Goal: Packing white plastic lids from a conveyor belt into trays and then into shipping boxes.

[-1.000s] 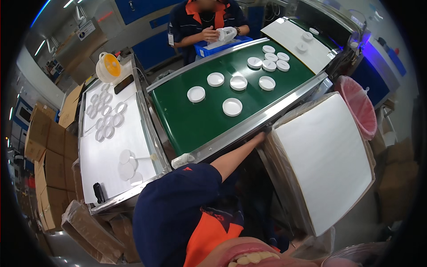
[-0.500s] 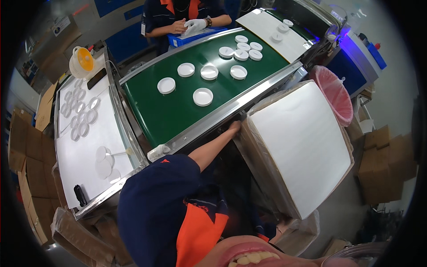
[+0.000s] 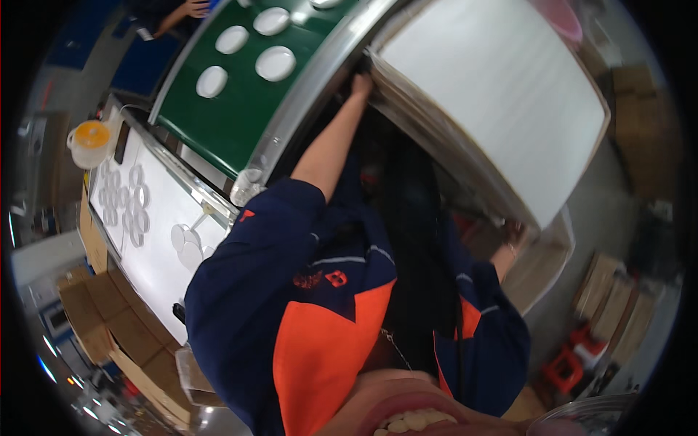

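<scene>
A large white flat panel (image 3: pixel 494 94) lies tilted to the right of a green conveyor belt (image 3: pixel 240 123). My left hand (image 3: pixel 360 83) reaches forward and grips the panel's far left corner, right beside the belt's metal rim. My right hand (image 3: pixel 513 235) clasps the panel's near corner from below, with its fingers partly hidden under the edge. My blue and orange sleeves fill the lower middle. Several white round lids (image 3: pixel 275 63) lie on the belt beyond my left hand.
A white table (image 3: pixel 156 254) at left carries more white lids and a jug with a yellow lid (image 3: pixel 90 142). Cardboard boxes (image 3: pixel 87 320) stand at lower left and at right. A co-worker's hand (image 3: pixel 193 9) shows at the top. A red stool (image 3: pixel 568 367) is at lower right.
The view has tipped and closed in on the panel. My left hand stays at the panel's far corner, and my right hand now shows at its near corner.
</scene>
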A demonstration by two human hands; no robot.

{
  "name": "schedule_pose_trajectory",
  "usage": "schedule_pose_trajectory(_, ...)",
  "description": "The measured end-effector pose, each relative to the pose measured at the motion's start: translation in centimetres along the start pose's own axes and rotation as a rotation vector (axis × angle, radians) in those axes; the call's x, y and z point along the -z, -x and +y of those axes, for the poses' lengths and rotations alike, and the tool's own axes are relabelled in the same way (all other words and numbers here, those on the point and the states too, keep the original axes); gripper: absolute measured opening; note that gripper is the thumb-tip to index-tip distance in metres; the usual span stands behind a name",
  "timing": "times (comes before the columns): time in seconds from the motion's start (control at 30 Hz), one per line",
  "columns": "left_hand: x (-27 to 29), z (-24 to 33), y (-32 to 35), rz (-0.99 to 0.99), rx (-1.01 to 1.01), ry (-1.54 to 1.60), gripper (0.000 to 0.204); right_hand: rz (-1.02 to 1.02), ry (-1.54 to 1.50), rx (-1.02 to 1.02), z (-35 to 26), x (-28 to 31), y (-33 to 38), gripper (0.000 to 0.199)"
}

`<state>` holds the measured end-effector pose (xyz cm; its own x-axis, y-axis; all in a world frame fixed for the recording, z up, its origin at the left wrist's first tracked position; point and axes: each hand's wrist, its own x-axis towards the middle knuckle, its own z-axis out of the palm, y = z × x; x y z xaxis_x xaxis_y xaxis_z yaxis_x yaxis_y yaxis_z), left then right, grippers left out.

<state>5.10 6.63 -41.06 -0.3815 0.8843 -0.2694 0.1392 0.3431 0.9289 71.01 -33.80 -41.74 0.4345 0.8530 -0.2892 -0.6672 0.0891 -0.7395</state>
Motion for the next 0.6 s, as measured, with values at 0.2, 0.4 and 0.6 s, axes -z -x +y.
schedule_pose_trajectory(0.2, 4.3, 6.2, 8.0, -0.018, -0.053, -0.113, 0.053, 0.565, 0.085, 0.029, 6.1, -20.2, 4.0, 0.046)
schedule_pose_trajectory(0.4, 1.0, 8.4, 9.2, 0.161, 0.076, 0.345, 0.049, 0.377, 0.225, 0.572, 4.7, -23.2, 3.7, 0.048)
schedule_pose_trajectory(0.6, 2.1, 11.8, 9.7, 0.114, 0.0, 0.347, 0.047, 0.526, 0.189, 0.489, 2.5, -29.5, 4.0, 0.046)
